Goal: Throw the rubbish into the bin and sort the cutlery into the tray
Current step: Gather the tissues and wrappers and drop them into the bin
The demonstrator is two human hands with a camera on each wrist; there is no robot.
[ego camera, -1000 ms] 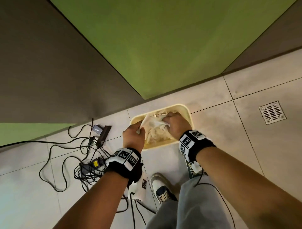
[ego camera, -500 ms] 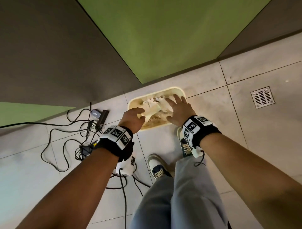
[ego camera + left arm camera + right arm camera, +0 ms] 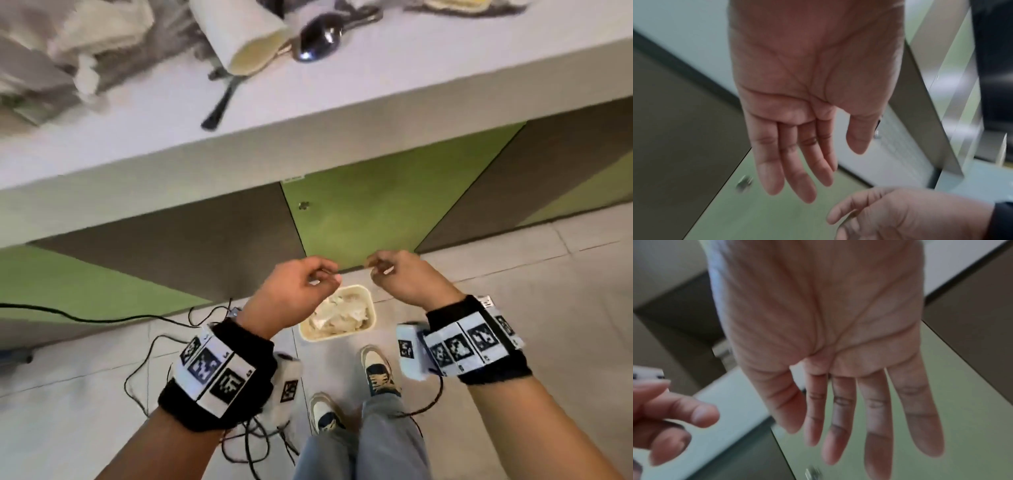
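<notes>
Now both hands, left [image 3: 294, 291] and right [image 3: 407, 281], hang empty with relaxed fingers at mid-frame; bin [image 3: 371, 310] just below holds rubbish [image 3: 339, 315].

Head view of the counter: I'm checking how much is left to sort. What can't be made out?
- Cutlery tray: in no view.
- Spoon: handle cut off by the top edge.
- Dark utensil: upper end hidden under the paper cup.
- Crumpled rubbish: blurred, cut off top left.
- Bin: partly behind the left hand.

Left hand [image 3: 294, 291], right hand [image 3: 407, 281] empty, relaxed.
</notes>
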